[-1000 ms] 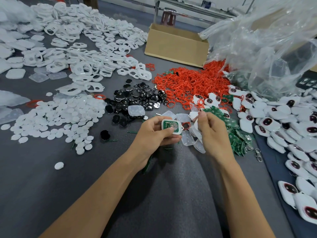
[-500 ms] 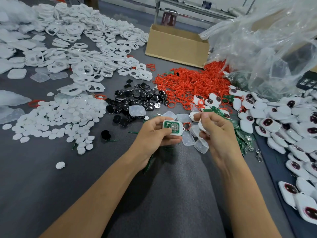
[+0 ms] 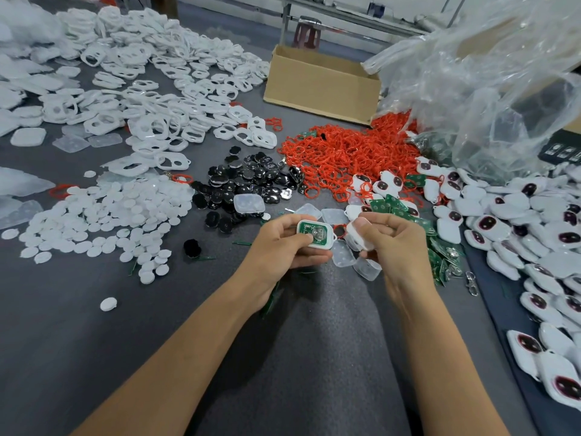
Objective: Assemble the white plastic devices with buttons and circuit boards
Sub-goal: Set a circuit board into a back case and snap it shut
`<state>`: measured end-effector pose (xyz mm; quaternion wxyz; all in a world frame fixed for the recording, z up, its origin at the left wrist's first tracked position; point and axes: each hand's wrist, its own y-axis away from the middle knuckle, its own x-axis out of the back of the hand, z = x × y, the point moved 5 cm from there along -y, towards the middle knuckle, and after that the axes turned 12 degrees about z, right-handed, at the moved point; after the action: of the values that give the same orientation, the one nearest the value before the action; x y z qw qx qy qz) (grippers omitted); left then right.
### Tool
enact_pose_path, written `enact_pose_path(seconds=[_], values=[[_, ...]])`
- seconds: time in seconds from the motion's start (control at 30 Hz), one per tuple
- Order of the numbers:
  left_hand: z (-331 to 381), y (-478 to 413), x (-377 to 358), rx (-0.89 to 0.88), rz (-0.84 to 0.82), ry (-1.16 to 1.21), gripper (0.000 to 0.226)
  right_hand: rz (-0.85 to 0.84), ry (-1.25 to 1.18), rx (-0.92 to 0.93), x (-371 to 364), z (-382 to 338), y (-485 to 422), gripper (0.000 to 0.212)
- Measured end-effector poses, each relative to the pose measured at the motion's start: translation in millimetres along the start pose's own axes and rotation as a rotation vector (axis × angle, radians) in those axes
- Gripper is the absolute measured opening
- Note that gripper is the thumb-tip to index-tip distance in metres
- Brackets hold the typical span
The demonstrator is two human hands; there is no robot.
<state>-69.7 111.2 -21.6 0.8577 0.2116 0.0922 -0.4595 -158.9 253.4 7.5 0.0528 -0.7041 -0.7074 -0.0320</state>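
My left hand (image 3: pixel 283 243) grips a white device shell (image 3: pixel 316 235) with a green circuit board and a round metal cell showing inside it. My right hand (image 3: pixel 393 240) holds a second white plastic piece (image 3: pixel 358 236) just to the right of the shell, a small gap between the two. Both hands hover over the grey table (image 3: pixel 298 357) near its middle. Loose green circuit boards (image 3: pixel 437 253) lie right of my right hand, and clear button pads (image 3: pixel 342 258) lie below and between the hands.
White frames (image 3: pixel 151 99) and white discs (image 3: pixel 103 221) cover the left. Black buttons (image 3: pixel 248 184) and red rings (image 3: pixel 345 155) lie ahead. Finished white devices (image 3: pixel 518 221) fill the right. A cardboard box (image 3: pixel 320 83) and a clear plastic bag (image 3: pixel 490 83) stand behind.
My right hand picked a white piece from the pile at the right and has drawn it left toward the shell. The left hand tilted the shell slightly.
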Motion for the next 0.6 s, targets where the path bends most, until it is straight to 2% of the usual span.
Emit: enact_pose_path(seconds=[0.13,0.3,0.47,0.6], values=[[0,-1,1,0.002,0.003,0.003,0.022,-0.030,-0.087,0.011,-3,-4,5,0.008],[0,-1,0,0.001,-0.005,0.010,0.023,-0.070,-0.109,-0.049,-7,-3,5,0.013],[0,-2,0,0.002,-0.007,0.007,0.023,-0.115,-0.116,-0.160,-13,3,2,0.033],[-1,-2,1,0.008,-0.009,0.004,0.023,-0.109,-0.181,-0.228,-17,4,3,0.022]])
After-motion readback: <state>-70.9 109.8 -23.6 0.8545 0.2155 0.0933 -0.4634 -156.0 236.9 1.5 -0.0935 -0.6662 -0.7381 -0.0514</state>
